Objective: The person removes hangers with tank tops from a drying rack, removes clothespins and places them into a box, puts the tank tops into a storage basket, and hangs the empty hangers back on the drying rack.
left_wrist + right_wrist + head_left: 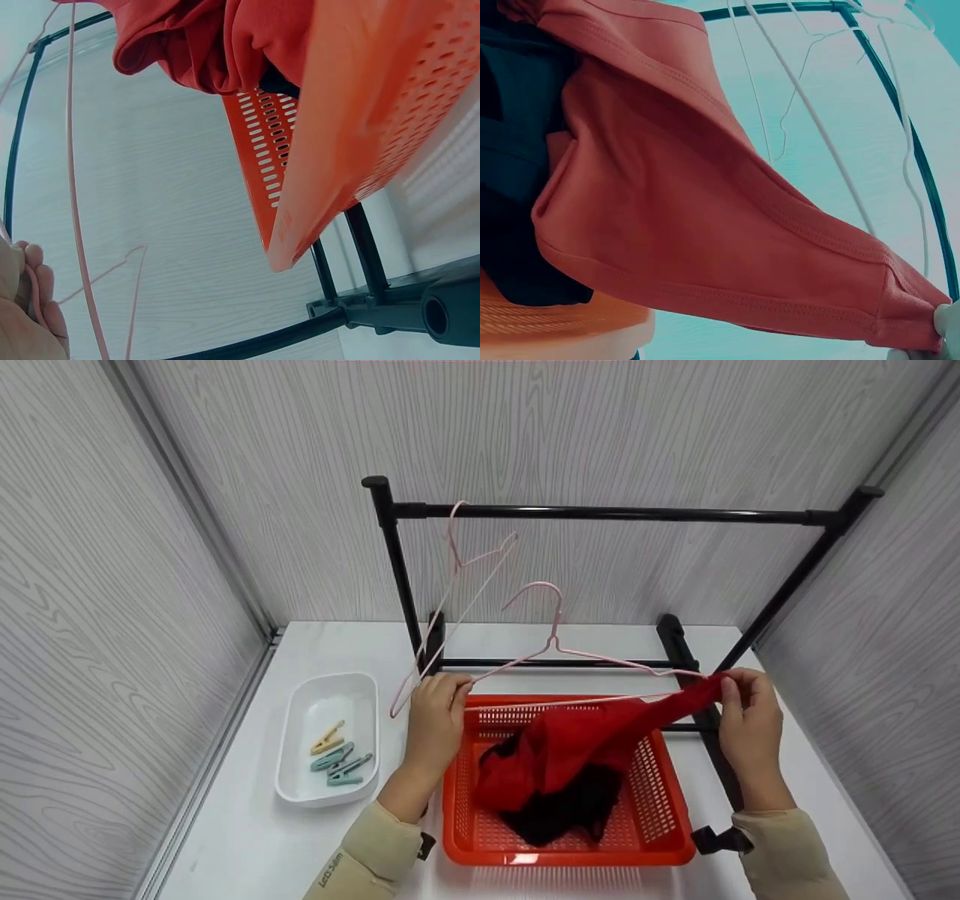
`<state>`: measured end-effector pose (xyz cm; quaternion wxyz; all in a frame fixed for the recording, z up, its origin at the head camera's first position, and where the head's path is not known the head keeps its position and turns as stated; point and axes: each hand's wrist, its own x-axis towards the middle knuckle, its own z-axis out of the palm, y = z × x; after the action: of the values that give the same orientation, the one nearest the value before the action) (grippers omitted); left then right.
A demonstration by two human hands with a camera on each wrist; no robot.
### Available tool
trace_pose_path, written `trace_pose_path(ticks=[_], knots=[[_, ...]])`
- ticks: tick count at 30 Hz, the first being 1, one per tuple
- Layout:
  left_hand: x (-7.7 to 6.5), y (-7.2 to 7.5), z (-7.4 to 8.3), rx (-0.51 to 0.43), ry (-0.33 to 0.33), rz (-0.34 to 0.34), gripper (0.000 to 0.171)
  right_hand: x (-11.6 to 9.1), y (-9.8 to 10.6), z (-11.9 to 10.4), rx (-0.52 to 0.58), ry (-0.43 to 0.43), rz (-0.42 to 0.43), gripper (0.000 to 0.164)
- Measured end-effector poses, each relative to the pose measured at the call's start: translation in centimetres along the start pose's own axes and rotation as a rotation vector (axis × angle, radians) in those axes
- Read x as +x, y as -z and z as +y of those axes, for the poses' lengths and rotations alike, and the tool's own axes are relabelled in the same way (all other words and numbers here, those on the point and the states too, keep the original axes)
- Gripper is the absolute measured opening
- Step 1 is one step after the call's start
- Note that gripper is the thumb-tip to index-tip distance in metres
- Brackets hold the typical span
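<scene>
My left hand (439,720) grips one end of a pink wire hanger (555,645), whose hook points up above the basket. In the left wrist view, curled fingers (46,289) wrap the wire. With my right hand (750,720) I pinch the strap-like end of a red garment (570,742) at the hanger's other end. The cloth stretches down from there into a red-orange perforated basket (570,856). In the right wrist view the red fabric (682,202) is pulled taut toward the fingertips. Black cloth (559,814) lies beneath it in the basket.
A black rack (615,514) stands behind the basket, with a second pink hanger (456,540) hooked on its bar at the left. To the left, a white tray (289,735) holds several clothespins (337,754). Patterned walls (97,607) enclose the white table (225,840).
</scene>
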<state>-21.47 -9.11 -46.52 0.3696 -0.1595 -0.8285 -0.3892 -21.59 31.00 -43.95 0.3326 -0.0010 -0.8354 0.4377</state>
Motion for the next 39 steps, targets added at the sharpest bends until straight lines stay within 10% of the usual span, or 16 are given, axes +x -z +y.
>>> trace_pose_path(ticks=[20,39], knots=[[0.1,-0.2,0.4,-0.014,0.024,0.039,0.006,-2.2,-2.4,-0.9,0.067,-0.024,-0.188,0.018],[-0.2,-0.6,0.3,-0.02,0.024,0.032,0.005,-4.9,-5.4,-2.2,0.048,0.01,-0.572,0.013]])
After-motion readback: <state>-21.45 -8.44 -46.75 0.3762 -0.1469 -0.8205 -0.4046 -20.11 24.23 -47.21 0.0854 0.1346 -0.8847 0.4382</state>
